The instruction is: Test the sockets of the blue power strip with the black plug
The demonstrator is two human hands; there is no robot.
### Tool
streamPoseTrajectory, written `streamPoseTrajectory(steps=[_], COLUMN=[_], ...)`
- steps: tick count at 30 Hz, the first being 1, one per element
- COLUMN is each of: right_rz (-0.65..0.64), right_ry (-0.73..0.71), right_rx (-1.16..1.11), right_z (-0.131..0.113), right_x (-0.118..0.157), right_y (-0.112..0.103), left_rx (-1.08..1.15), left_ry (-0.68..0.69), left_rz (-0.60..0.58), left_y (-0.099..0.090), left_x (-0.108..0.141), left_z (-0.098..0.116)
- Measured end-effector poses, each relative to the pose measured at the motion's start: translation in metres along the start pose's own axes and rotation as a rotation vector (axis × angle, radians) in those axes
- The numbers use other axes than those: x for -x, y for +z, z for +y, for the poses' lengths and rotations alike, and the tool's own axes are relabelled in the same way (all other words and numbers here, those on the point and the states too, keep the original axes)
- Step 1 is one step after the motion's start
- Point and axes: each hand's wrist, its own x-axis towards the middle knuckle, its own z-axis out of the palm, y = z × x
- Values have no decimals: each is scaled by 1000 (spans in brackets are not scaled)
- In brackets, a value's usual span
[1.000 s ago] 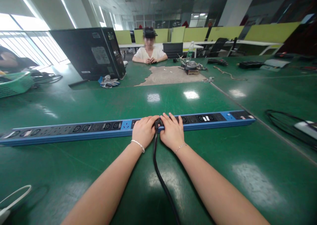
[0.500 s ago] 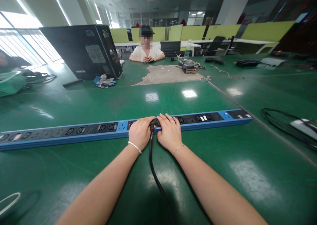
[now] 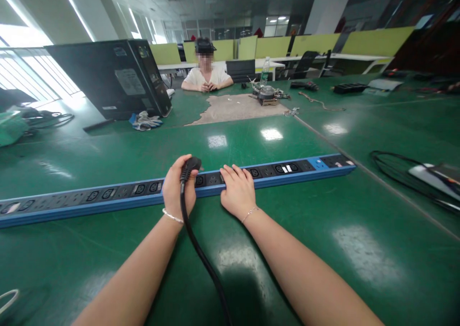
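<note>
My left hand is closed around a black power plug, held just above a long blue power strip. The plug is out of the sockets, and its thick black cable runs down toward me. My right hand lies across the strip with its fingers stretched over the top and the tips at the far edge. Rows of black sockets show on both sides of my hands, with a blue socket section near the right end. My left hand covers some of the sockets.
A black computer case stands at the back left, with work gloves beside it. Across the green table sits a person. A bottle stands at the back; black cables lie at the right.
My left hand has drawn the plug up out of the strip and moved left with it, turning it upward. My right hand stays on the strip. The view has shifted slightly.
</note>
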Motion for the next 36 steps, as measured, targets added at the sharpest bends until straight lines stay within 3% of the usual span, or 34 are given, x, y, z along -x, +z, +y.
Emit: streamPoseTrajectory(steps=[6, 9, 15, 22, 36], right_rz=[-15, -16, -48, -122, -121], right_ry=[-8, -3, -31, -230, -225], right_rx=[3, 0, 26, -11, -12], right_z=[0, 1, -4, -19, -17], right_x=[0, -1, 4, 12, 11], right_y=[0, 0, -1, 0, -1], left_rx=[-219, -228, -216, -232, -241], left_ry=[-138, -181, -194, -85, -24], left_rz=[-162, -275, -335, -378, -405], left_y=[-50, -62, -53, -56, -56], left_x=[-2, 6, 7, 8, 9], left_z=[-63, -81, -75, -81, -84])
